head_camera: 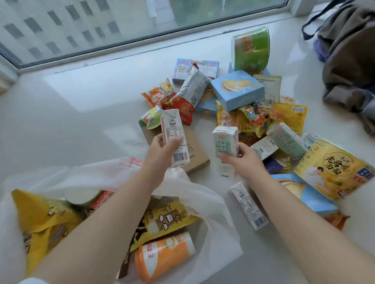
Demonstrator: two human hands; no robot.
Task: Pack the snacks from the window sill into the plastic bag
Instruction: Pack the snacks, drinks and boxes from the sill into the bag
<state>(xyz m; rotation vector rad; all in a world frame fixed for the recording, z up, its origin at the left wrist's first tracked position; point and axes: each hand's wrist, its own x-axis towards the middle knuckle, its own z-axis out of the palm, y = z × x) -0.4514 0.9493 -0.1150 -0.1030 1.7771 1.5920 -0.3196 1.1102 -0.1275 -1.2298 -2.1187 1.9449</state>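
My left hand (159,153) grips a white milk carton (174,129) upright, above the brown cardboard box (195,151). My right hand (242,162) holds a second milk carton with green print (225,141) beside the snack pile. A third carton (248,206) lies flat on the sill under my right forearm. The white plastic bag (213,211) lies open at the lower left; inside are a yellow snack packet (39,225), a yellow and black packet (165,219) and an orange cup (164,254). Several snacks remain heaped at the right, among them a blue box (237,89) and a noodle pack (334,171).
The window glass (143,11) and its frame run along the far edge of the white sill (73,112). A heap of grey clothes with a dark strap (359,59) lies at the far right. A green cup (250,48) stands tilted behind the pile.
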